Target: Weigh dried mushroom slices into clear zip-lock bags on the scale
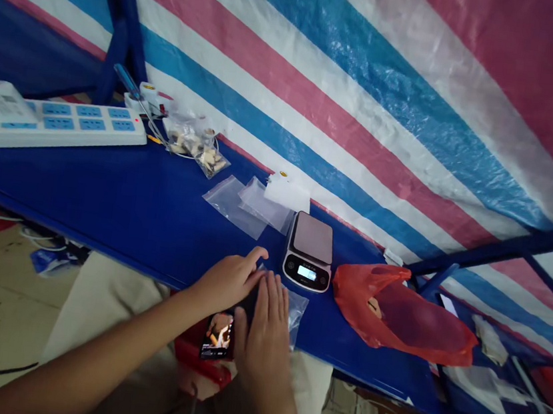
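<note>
A clear plastic zip bag lies at the table's front edge, mostly covered by my hands. My left hand is closed at the bag's left side, its thumb sticking out and its other fingertips partly hidden. Flat across the bag lies my right hand, fingers stretched out side by side. Just beyond them stands a kitchen scale with a lit display and a bare platform. Below my left wrist, a phone with a bright picture on its screen rests by my lap.
Flat clear bags and a white sheet lie behind the scale. To the right is a red plastic bag with a small tan piece inside. Farther left are a bag of tan pieces and a power strip. Striped sheeting hangs behind.
</note>
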Motion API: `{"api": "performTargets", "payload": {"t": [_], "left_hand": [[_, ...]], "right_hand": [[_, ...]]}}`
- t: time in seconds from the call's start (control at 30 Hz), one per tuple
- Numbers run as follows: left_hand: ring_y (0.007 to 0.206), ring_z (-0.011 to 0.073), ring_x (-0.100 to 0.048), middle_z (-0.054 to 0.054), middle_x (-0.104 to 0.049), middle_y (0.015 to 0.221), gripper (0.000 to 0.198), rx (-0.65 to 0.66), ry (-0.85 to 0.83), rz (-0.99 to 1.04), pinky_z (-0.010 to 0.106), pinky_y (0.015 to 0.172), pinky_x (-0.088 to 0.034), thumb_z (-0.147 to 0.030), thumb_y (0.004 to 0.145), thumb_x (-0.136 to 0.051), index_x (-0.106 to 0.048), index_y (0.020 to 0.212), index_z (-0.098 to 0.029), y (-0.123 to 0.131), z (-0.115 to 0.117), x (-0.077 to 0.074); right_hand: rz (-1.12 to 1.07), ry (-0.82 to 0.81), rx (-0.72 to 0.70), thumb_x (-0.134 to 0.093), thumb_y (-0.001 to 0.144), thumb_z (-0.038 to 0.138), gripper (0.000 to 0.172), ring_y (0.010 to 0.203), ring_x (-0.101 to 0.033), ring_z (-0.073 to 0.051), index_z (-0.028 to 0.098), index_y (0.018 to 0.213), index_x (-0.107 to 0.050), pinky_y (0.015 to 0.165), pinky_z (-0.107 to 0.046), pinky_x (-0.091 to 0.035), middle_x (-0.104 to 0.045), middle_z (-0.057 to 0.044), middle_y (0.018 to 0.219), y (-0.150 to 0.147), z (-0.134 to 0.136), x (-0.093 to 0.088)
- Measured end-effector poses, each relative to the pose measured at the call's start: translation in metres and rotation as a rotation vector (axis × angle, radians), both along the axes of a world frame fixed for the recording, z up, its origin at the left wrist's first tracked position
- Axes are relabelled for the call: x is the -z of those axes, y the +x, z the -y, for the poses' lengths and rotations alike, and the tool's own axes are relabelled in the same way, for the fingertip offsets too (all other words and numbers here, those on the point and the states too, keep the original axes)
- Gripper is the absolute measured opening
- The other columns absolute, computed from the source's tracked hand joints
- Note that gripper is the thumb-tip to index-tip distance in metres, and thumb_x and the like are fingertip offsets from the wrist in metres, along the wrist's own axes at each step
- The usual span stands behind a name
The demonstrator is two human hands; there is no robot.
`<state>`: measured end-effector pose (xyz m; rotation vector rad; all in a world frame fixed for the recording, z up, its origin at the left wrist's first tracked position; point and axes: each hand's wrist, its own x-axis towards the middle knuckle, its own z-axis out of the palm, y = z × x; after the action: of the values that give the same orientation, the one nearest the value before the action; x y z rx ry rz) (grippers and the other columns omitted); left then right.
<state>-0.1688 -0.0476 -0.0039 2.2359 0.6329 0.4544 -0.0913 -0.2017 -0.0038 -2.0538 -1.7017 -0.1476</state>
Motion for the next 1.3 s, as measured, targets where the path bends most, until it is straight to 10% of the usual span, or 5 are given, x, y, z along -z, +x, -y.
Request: {"api": "performTargets", "payload": {"t": [0.5,0.77,1.3], "left_hand": [[0.07,0.023,-0.07,0.003,-0.069,0.073,0.028,-0.026,0.125,-0.131,0.026,0.058,-0.041,-0.032,0.103,-0.043,-0.052,0.124,-0.017,-0.004,0.002,-0.003],[0.063,0.0175,-0.065,0.001,-0.065,0.071,0.03,-0.02,0.081,-0.021,0.025,0.059,-0.041,-0.039,0.104,-0.041,-0.053,0.121,-0.017,-0.008,-0.003,0.004],[0.092,0.0178,-0.075,0.007,-0.078,0.105,0.03,-0.037,0.106,0.37,0.029,0.084,-0.058,-0.043,0.103,-0.047,-0.059,0.121,-0.021,-0.017,0.001,0.006]], "right_hand": [[0.134,-0.092,0.23,-0.04,0.106,0.042,0.07,0.154,-0.023,-0.033,0.011,0.164,-0.016,0.12,-0.063,-0.024,-0.031,-0.021,0.164,0.037,0.048,0.034],[-0.463,0.039,0.439,-0.036,0.105,0.046,0.056,0.149,-0.036,-0.028,0.016,0.153,-0.042,0.121,-0.054,-0.026,-0.044,-0.015,0.158,0.058,0.073,0.022],[-1.04,0.252,0.622,-0.073,0.078,0.059,0.064,0.098,-0.07,-0.025,0.014,0.122,-0.062,0.089,-0.035,-0.051,-0.077,-0.009,0.1,0.076,0.024,-0.002]]}}
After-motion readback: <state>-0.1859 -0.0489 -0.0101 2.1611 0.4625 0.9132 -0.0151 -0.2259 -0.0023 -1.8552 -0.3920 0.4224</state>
